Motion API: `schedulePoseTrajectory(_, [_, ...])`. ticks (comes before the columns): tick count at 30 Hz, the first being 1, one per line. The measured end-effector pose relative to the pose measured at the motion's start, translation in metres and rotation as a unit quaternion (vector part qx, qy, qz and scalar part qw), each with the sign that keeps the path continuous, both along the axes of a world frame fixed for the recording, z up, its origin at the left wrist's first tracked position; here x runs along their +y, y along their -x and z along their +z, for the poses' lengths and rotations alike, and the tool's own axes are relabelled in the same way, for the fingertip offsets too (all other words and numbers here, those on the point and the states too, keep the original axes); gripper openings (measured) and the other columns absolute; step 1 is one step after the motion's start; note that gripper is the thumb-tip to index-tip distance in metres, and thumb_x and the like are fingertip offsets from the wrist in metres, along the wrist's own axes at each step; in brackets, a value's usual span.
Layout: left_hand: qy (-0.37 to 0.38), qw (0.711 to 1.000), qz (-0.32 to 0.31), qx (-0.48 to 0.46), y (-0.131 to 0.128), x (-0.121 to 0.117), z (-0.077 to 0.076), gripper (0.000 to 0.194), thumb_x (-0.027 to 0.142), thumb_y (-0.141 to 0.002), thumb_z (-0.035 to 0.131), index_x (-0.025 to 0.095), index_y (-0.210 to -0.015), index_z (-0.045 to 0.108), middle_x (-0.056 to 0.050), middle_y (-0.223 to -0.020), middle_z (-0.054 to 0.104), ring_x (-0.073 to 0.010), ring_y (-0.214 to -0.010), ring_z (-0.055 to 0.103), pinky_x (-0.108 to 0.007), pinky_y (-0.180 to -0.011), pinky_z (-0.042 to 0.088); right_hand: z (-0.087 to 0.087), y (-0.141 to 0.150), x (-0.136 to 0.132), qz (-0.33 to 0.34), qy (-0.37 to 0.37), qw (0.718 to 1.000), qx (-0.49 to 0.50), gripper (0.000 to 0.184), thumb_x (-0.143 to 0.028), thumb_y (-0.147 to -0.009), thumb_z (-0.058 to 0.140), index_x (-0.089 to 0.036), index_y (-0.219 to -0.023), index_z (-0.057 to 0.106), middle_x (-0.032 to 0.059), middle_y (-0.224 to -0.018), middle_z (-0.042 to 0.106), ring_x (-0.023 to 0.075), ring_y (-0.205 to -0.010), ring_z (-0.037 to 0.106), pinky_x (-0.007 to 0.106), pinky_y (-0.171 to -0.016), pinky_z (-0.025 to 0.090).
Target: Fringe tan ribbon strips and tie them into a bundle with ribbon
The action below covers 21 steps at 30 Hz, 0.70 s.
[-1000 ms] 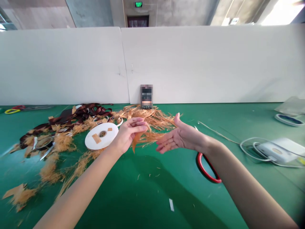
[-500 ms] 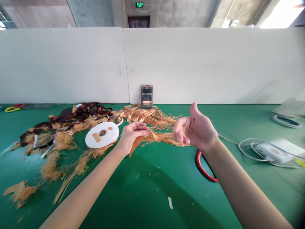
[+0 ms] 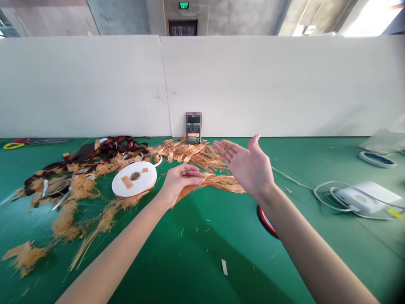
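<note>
My left hand (image 3: 182, 181) is closed, thumb against fingers, on a tan ribbon (image 3: 183, 193) with frayed strands. One flat end of the ribbon hangs below the palm; loose strands (image 3: 221, 182) fan out to the right of the fingertips. Palm showing, my right hand (image 3: 248, 166) is raised beside those strands with fingers stretched and thumb up, holding nothing. Behind both hands lies a heap of tan ribbon and fibres (image 3: 190, 154). A red ring-shaped roll (image 3: 265, 221), partly hidden, lies under my right forearm.
Left of my hand lies a white spool (image 3: 118, 181), with dark brown ribbon (image 3: 88, 156) and tan fibre scraps (image 3: 68, 226) beyond. Yellow-and-red-handled scissors (image 3: 17, 144) lie far left. A phone-like device (image 3: 193, 128) leans on the white partition (image 3: 268, 84). A white charger (image 3: 367, 198) with cable sits right.
My right hand has opened from curled fingers to stretched ones and moved slightly left and up. My left hand keeps its hold on the ribbon, its thumb now nearer the strands.
</note>
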<state>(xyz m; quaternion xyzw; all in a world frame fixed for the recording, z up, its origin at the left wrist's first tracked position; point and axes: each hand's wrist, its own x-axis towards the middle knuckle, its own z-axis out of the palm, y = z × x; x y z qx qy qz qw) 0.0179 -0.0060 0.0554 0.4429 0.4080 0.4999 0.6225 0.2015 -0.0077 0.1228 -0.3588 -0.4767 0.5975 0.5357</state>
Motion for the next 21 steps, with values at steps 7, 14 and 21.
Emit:
schedulePoseTrajectory(7, [-0.006, 0.997, 0.069, -0.038, 0.005, 0.006, 0.009, 0.031, 0.008, -0.055, 0.08, 0.013, -0.081, 0.064, -0.002, -0.075, 0.073, -0.0136, -0.076, 0.068, -0.031, -0.085, 0.053, -0.001, -0.02, 0.0, 0.268, 0.151, 0.941, -0.139, 0.109, -0.079, -0.075, -0.009, -0.006, -0.073, 0.072, 0.0179, -0.065, 0.07, 0.0188, -0.051, 0.064, 0.036, -0.071, 0.054])
schedulePoseTrajectory(14, [-0.009, 0.998, 0.059, -0.01, 0.007, 0.004, 0.008, 0.032, 0.008, -0.053, 0.081, 0.013, -0.081, 0.066, -0.002, -0.074, 0.073, -0.014, -0.075, 0.068, -0.03, -0.082, 0.054, -0.015, -0.012, 0.007, 0.005, 0.117, 0.984, -0.134, 0.098, -0.072, -0.084, 0.0, -0.002, -0.134, 0.046, 0.0224, -0.136, 0.052, 0.0245, -0.129, 0.048, 0.035, -0.113, 0.028])
schedulePoseTrajectory(21, [-0.025, 0.997, 0.037, 0.056, 0.003, 0.005, -0.004, 0.031, 0.011, -0.054, 0.081, 0.014, -0.08, 0.066, -0.003, -0.078, 0.072, -0.0152, -0.077, 0.067, -0.031, -0.079, 0.053, -0.002, -0.003, -0.004, 0.078, 0.013, 0.994, 0.078, 0.087, -0.067, -0.089, 0.004, -0.005, -0.137, 0.041, 0.0168, -0.141, 0.049, 0.0201, -0.13, 0.047, 0.031, -0.112, 0.03])
